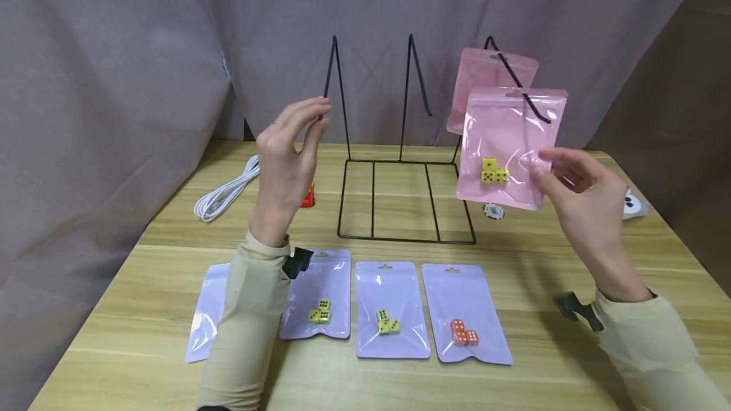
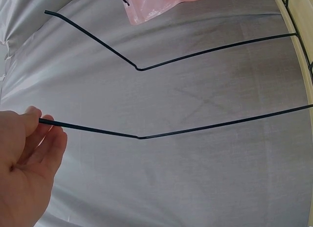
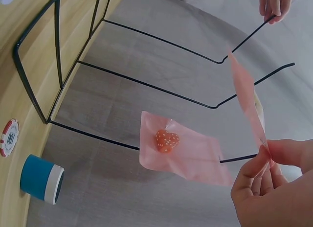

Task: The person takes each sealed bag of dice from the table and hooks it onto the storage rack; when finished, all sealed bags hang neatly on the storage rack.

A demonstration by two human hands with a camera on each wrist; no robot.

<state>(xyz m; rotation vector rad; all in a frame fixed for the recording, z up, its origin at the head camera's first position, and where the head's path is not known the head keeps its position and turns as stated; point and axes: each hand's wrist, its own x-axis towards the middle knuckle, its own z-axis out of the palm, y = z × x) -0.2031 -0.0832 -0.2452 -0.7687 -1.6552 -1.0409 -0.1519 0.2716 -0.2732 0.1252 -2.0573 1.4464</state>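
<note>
The left forearm covers much of the leftmost purple pouch (image 1: 207, 309), hiding whatever it contains.

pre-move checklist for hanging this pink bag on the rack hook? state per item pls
1. Right hand pinches the front pink bag at its edge: ok.
2. Bag's top hole threaded on the right hook: cannot tell; the wire crosses the bag's top.
3. Left hand steadies the left hook, fingers on its tip: ok.
4. Rear pink bag already hangs on the same hook: ok.
5. Yellow dice settled at the bag's bottom: ok.
6. Middle hook bare: ok.
</note>
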